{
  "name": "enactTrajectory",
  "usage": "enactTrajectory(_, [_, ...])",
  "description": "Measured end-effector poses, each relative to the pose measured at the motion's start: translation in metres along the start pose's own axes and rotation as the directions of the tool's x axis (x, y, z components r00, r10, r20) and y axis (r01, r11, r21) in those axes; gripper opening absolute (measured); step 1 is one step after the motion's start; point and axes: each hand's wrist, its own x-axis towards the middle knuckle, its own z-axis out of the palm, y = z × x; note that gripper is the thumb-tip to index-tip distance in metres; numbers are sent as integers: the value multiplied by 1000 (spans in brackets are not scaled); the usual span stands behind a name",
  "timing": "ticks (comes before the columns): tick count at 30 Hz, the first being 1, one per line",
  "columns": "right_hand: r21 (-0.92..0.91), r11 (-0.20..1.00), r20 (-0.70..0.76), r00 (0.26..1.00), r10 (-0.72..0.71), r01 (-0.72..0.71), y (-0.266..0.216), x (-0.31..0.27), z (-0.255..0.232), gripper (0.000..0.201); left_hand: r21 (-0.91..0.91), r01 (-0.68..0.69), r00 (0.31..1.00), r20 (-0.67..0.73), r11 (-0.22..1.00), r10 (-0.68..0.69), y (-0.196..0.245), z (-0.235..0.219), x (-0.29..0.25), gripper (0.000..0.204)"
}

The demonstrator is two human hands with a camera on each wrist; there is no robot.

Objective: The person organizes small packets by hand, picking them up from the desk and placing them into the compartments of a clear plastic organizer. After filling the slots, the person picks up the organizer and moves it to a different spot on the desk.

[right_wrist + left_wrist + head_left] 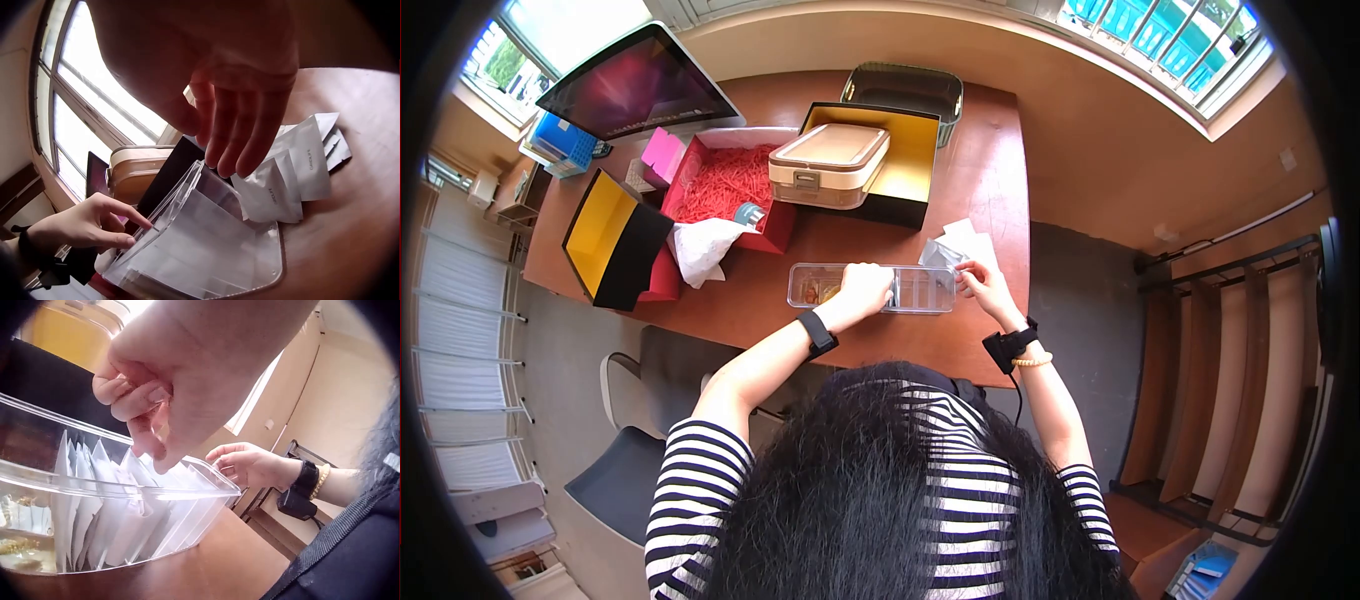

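A long clear box (925,293) with dividers lies near the table's front edge. Several white sachets (103,506) stand upright in its middle, and small yellowish things (19,544) lie at its left end. Over the sachets is my left hand (866,290), fingers bent, thumb and fingertip close together at the sachets' tops; I cannot tell whether a sachet is pinched there. My right hand (990,292) hovers at the box's right end, fingers relaxed and close to the rim, with nothing visible in them. Beyond it, more sachets (290,169) lie on the table.
Behind the box, a beige lidded lunch box (830,165) sits on a black and yellow open box (910,165). To the left are a red box of shredded paper (730,185), another black and yellow box (605,240) and a monitor (640,85). A dark transparent basket (905,92) stands behind.
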Motion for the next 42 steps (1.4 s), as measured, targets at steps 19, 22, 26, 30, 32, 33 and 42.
enactTrajectory(19, [-68,998,-4,1000,-5,5,0,-3,2,16,-166,231,965,168,959,-204,2,1,17,27])
enactTrajectory(22, [-75,997,-7,1000,-10,10,-1,-4,3,16,-131,249,962,150,960,-229,5,4,19,25])
enactTrajectory(26, [-77,997,0,1000,-11,11,-2,-5,3,16,-122,235,971,69,964,-228,4,11,19,23])
enactTrajectory(30, [-94,995,-3,1000,-20,20,-2,-7,2,16,-169,234,970,103,957,-219,3,1,17,21])
enactTrajectory(32, [-84,996,-16,1000,-27,25,-3,-9,2,16,-335,351,926,264,874,-271,2,-6,17,21])
enactTrajectory(33, [-82,996,-20,999,-27,25,-2,-9,2,16,-333,348,927,264,876,-268,1,-5,17,21])
enactTrajectory(42, [-45,999,-29,1000,-4,3,2,-13,-1,15,-361,327,938,236,873,-254,-6,3,19,25])
